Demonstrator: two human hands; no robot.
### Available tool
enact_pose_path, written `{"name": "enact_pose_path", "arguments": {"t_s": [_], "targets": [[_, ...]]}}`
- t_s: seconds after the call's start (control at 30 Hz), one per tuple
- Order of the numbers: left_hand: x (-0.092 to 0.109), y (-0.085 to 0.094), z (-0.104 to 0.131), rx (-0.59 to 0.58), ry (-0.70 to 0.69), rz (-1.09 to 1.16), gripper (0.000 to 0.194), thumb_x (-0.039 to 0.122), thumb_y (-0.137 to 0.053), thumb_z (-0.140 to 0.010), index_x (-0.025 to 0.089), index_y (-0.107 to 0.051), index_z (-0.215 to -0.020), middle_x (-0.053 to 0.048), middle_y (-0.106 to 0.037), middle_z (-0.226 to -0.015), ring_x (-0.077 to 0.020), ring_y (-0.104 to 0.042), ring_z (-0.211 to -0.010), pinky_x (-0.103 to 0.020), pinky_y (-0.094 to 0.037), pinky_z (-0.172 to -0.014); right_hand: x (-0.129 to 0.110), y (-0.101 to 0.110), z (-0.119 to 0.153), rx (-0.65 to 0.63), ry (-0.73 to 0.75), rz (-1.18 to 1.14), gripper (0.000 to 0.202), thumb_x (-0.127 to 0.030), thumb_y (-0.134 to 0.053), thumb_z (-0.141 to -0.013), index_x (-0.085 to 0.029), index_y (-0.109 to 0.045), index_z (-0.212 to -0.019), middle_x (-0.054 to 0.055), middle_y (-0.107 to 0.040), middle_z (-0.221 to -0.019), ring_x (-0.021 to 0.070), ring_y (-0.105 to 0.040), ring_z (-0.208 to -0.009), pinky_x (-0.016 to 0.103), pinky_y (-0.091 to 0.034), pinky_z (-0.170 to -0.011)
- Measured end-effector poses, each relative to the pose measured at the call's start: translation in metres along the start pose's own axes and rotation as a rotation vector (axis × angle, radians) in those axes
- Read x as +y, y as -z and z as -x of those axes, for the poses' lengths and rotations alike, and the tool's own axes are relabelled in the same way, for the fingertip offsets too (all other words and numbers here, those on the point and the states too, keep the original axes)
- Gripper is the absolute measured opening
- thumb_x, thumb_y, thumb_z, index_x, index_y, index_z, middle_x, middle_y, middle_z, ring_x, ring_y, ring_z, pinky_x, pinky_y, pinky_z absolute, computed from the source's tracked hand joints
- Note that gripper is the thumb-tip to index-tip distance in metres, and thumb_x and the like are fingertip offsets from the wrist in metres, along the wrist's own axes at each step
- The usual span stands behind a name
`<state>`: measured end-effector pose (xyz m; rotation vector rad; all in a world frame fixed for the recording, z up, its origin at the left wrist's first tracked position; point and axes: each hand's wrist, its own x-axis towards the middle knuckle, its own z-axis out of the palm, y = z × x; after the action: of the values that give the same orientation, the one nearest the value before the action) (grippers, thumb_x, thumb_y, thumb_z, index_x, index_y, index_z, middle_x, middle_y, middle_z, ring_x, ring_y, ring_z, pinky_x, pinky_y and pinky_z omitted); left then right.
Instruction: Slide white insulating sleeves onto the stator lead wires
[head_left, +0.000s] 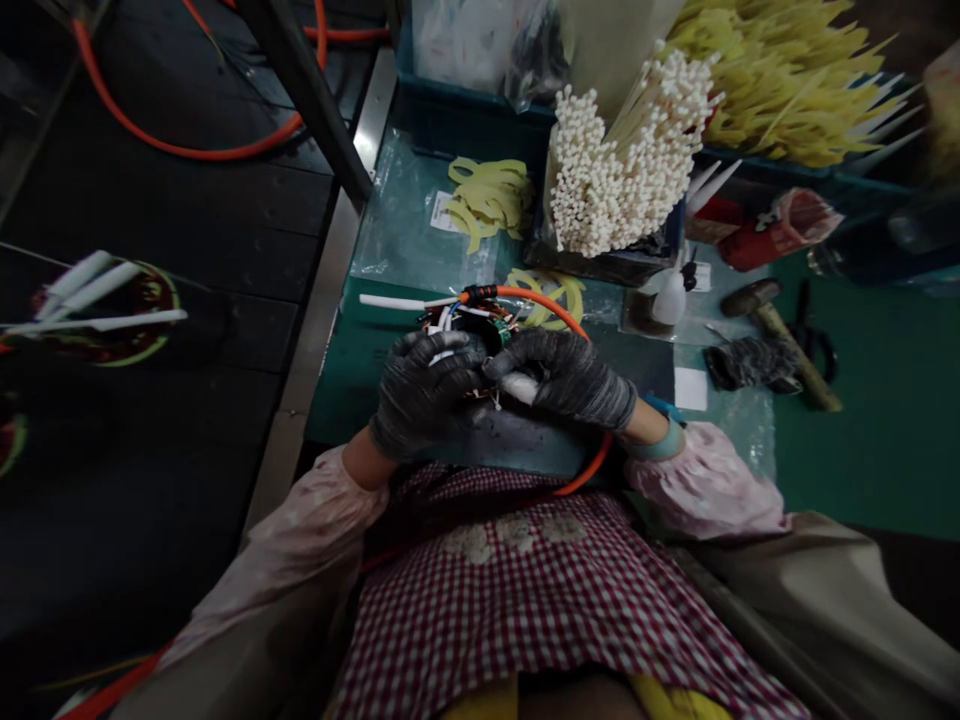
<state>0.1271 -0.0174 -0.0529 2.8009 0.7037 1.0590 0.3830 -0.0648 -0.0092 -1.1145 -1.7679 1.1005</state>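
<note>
Both hands wear grey knit gloves and meet over a round, wire-wound motor stator [504,328] on the bench. My left hand [431,385] curls its fingers around the stator's left side, close to white sleeved leads. My right hand [562,375] is closed in a pinch at the near right side, its thumb tip pale; what lies between the fingers is hidden. A thick orange cable [544,302] with a black ribbed sleeve arches over the stator and runs down past my right wrist. One white sleeve [391,301] sticks out to the left.
Behind the hands stand a box of white-tipped sticks [611,190] and a heap of yellow strips [780,80]. Yellow-green curved strips [491,195] lie on plastic. To the right are a small white bottle [670,297] and a hammer [787,345]. Another wound stator [142,335] sits at left.
</note>
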Motion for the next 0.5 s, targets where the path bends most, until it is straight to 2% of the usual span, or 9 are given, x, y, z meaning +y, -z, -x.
{"name": "enact_pose_path", "arguments": {"t_s": [0.07,0.2,0.23,0.37,0.43,0.5], "targets": [[0.0,0.0,0.0,0.002,0.011,0.003,0.021,0.05,-0.075,-0.105,0.033,-0.074,-0.118,0.003,-0.088,-0.112,-0.0274,-0.078,-0.126,-0.047,-0.052,-0.111,0.002,0.0,0.001,-0.041,0.067,0.038,0.02,-0.036,-0.072,-0.109,-0.022,-0.083,-0.114,0.006,-0.087,-0.108,0.0186,-0.082,-0.097,0.033,-0.068,-0.092],[-0.001,0.002,0.0,-0.054,0.031,0.072,0.023,0.053,-0.074,-0.103,0.032,-0.074,-0.112,0.001,-0.088,-0.11,-0.0308,-0.077,-0.128,-0.052,-0.052,-0.111,0.005,-0.006,0.007,-0.191,0.226,0.179,0.026,-0.037,-0.062,-0.116,-0.027,-0.085,-0.108,0.006,-0.087,-0.108,0.0207,-0.079,-0.103,0.038,-0.066,-0.098],[-0.001,0.002,0.0,-0.088,0.054,0.085,0.023,0.054,-0.072,-0.103,0.032,-0.074,-0.111,0.0,-0.088,-0.109,-0.0319,-0.077,-0.128,-0.054,-0.052,-0.111,0.005,-0.009,0.009,-0.18,0.198,0.219,0.028,-0.04,-0.062,-0.116,-0.027,-0.086,-0.107,0.006,-0.086,-0.107,0.0213,-0.079,-0.102,0.038,-0.066,-0.097],[0.0,0.003,0.001,-0.237,0.162,0.11,0.029,0.06,-0.067,-0.101,0.033,-0.076,-0.107,-0.001,-0.087,-0.106,-0.0354,-0.076,-0.13,-0.059,-0.049,-0.118,0.006,-0.019,0.021,0.001,0.043,0.249,0.038,-0.055,-0.068,-0.115,-0.022,-0.084,-0.106,0.005,-0.085,-0.097,0.0206,-0.077,-0.087,0.036,-0.065,-0.085],[0.001,0.002,0.001,-0.256,0.182,0.1,0.03,0.06,-0.066,-0.101,0.032,-0.076,-0.106,-0.001,-0.087,-0.106,-0.0354,-0.075,-0.131,-0.059,-0.047,-0.12,0.003,-0.02,0.027,-0.009,0.09,0.204,0.039,-0.054,-0.063,-0.117,-0.023,-0.084,-0.111,0.006,-0.086,-0.101,0.0216,-0.079,-0.091,0.037,-0.066,-0.087],[0.0,0.001,0.002,-0.229,0.15,0.096,0.028,0.056,-0.063,-0.103,0.032,-0.077,-0.107,-0.001,-0.087,-0.106,-0.0342,-0.075,-0.13,-0.058,-0.047,-0.119,0.001,-0.019,0.029,-0.06,0.185,0.203,0.034,-0.047,-0.058,-0.12,-0.026,-0.084,-0.12,0.005,-0.087,-0.11,0.0218,-0.081,-0.1,0.039,-0.068,-0.095]]}}
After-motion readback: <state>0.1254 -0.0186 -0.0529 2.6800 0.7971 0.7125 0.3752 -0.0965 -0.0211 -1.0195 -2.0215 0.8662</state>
